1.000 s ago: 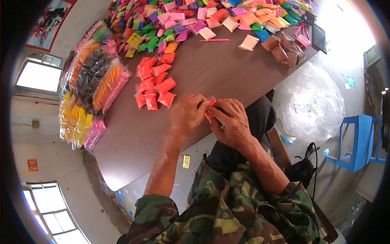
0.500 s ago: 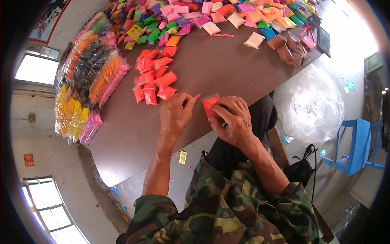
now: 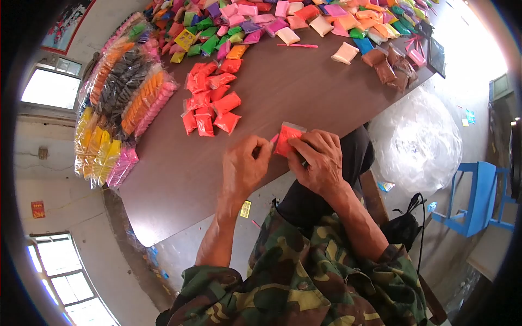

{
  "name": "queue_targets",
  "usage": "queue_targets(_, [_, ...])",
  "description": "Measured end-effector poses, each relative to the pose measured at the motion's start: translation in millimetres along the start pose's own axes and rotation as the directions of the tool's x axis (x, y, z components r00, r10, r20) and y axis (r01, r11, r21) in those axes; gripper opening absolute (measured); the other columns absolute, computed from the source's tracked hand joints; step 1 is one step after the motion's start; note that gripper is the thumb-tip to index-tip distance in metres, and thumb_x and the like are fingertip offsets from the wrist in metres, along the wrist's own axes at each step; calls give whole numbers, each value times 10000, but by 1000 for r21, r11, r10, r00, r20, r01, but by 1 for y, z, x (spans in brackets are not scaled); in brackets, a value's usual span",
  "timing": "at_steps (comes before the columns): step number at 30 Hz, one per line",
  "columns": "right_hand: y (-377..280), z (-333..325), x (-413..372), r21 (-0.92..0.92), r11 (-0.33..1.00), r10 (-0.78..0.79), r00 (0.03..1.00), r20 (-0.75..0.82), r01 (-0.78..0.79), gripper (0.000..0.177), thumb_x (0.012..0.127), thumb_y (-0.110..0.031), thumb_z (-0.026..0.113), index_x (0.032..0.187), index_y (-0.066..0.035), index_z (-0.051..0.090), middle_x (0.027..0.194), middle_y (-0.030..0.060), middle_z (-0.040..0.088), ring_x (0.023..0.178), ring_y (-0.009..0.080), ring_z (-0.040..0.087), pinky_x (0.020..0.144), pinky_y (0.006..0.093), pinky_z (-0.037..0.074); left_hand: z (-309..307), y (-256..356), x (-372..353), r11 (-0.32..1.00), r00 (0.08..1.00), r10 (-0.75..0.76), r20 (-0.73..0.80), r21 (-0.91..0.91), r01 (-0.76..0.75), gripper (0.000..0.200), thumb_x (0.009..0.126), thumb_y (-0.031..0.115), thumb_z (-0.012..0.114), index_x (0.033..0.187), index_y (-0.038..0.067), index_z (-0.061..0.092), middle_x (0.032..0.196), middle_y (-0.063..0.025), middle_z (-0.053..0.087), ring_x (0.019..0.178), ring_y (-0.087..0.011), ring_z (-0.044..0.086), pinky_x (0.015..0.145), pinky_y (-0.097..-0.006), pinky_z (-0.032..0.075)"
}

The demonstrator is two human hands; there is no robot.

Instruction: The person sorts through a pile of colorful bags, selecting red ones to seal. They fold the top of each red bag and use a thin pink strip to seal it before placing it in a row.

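My right hand [image 3: 318,163] pinches a small clear plastic packet of red stuff [image 3: 287,139] by its right side, close over the table's near edge. The packet's clear top strip points away from me. Just left of it, my left hand [image 3: 244,164] is closed with thumb and forefinger on a thin pink plastic stick [image 3: 274,139]. The stick's tip is right at the packet's left edge. Beyond my left hand lies a cluster of similar red packets [image 3: 201,99], loosely heaped on the brown table [image 3: 261,92].
Across the far side spreads a big heap of many-coloured packets [image 3: 234,27]. Bulging clear bags of packets [image 3: 128,92] stand at the left. Brown packets [image 3: 387,68] and a lone pink stick [image 3: 298,45] lie farther back. A large clear plastic bag [image 3: 416,144] and a blue chair [image 3: 473,198] are at the right.
My left hand has moved right, bringing the pink stick up to the packet's edge. The red packet in my right hand has turned and now shows more of its flat face.
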State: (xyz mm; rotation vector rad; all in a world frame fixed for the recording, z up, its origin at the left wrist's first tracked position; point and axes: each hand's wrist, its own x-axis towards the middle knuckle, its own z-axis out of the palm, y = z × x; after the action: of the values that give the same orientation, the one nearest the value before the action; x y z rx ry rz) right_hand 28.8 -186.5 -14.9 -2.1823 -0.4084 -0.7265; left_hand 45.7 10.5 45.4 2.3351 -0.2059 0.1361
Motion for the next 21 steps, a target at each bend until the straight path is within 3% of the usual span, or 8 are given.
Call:
queue_targets(3, [-2, 1, 2, 11, 999, 34, 999, -3, -34, 286, 798, -166, 891, 1054, -122, 772, 1063, 52, 714, 1083, 297, 696, 941, 445, 503, 6, 12, -22, 994, 995, -95, 38, -45, 97, 111, 983, 121, 780, 945, 22, 746, 806, -165, 739, 675, -281, 723, 637, -392, 550])
queue_targets(9, [4, 4, 10, 40, 999, -13, 1000, -11, 14, 284, 772, -132, 907, 1025, -116, 779, 1146, 32, 752, 1118, 290, 700, 932, 433, 507, 16, -13, -21, 997, 998, -36, -58, 60, 39, 130, 969, 121, 796, 914, 23, 730, 775, -148, 737, 648, -283, 710, 624, -398, 542])
queue_targets(12, [3, 3, 9, 14, 1000, 2, 1000, -1, -2, 285, 778, -132, 902, 1038, -128, 785, 1173, 28, 755, 1136, 297, 695, 932, 433, 509, 10, -19, -15, 991, 990, -84, -117, 98, 96, 141, 964, 115, 796, 898, 17, 719, 747, -150, 726, 636, -292, 710, 618, -404, 539])
queue_targets(15, [1, 2, 7, -24, 1000, 4, 1000, 15, -4, 283, 783, -126, 898, 1045, -148, 796, 1159, 14, 753, 1136, 289, 695, 935, 426, 506, -1, -8, -15, 982, 982, -173, -72, 67, 177, 147, 964, 114, 791, 889, 13, 715, 733, -157, 720, 649, -302, 725, 625, -411, 547])
queue_targets(18, [1, 2, 7, -10, 1000, 0, 1000, -6, 0, 284, 782, -120, 897, 1049, -157, 806, 1155, 7, 746, 1133, 281, 693, 940, 417, 501, 14, 6, -25, 996, 995, -59, -80, -65, 54, 148, 964, 116, 789, 887, 16, 712, 729, -161, 719, 655, -308, 734, 623, -418, 550])
queue_targets(19, [0, 3, 8, -10, 1000, -1, 1000, -10, 1, 282, 780, -120, 899, 1044, -157, 807, 1152, 5, 743, 1133, 279, 692, 939, 416, 500, 20, 0, -26, 1000, 997, -2, -73, -1, 2, 160, 993, 132, 777, 913, -2, 745, 734, -117, 728, 677, -130, 688, 637, -342, 547])
queue_targets(21, [0, 2, 7, -16, 1000, 1, 1000, -19, -1, 278, 776, -121, 903, 1035, -158, 808, 1147, 2, 738, 1133, 274, 690, 936, 415, 498, 24, -9, -25, 999, 996, -17, -90, 40, 21, 163, 993, 133, 777, 911, -5, 743, 727, -118, 723, 667, -133, 685, 638, -341, 548])
